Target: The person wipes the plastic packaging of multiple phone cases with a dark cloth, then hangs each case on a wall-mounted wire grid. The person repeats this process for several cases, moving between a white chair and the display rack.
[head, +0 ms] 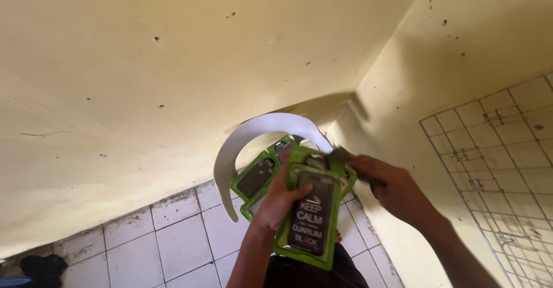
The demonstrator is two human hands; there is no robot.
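Left hand (280,199) is clamping the front green phone-case pack (311,213) thumb-over-face to steady it, while right hand (387,185) is pinching a small dark piece (340,156) at its top edge, more packs (257,175) fanned behind the grip.

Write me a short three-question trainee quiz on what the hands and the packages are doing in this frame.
1. True or false: the left hand grips the front green phone-case package with its thumb across the face.
2. Multiple choice: the right hand is at which part of that package? A) bottom edge B) top edge C) not near it
3. Short answer: what stands behind the hands, holding more green packages?

Key
1. True.
2. B: its fingers pinch a small dark thing at the top edge; what that thing is cannot be told.
3. A white plastic chair on the white tiled floor, by the yellow wall. A wire grid panel leans at the right.
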